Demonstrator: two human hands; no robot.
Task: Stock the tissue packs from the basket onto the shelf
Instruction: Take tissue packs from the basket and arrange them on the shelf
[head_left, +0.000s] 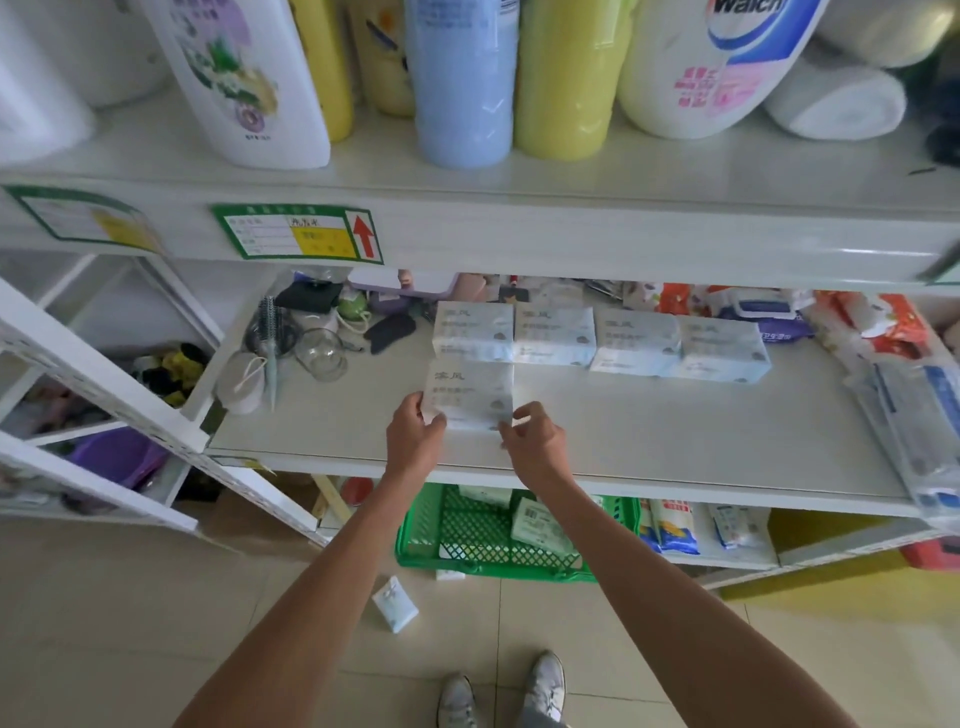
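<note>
A white tissue pack lies on the middle shelf, in front of a row of several like packs. My left hand grips its near left corner. My right hand pinches its near right corner. Below the shelf a green mesh basket stands on the floor with more packs inside. One small pack lies on the floor tiles beside the basket.
To the left on the shelf lie a hairbrush, a glass jar and small items. Wipes and red packs crowd the right. Big detergent bottles fill the upper shelf. My shoes are on the tiles.
</note>
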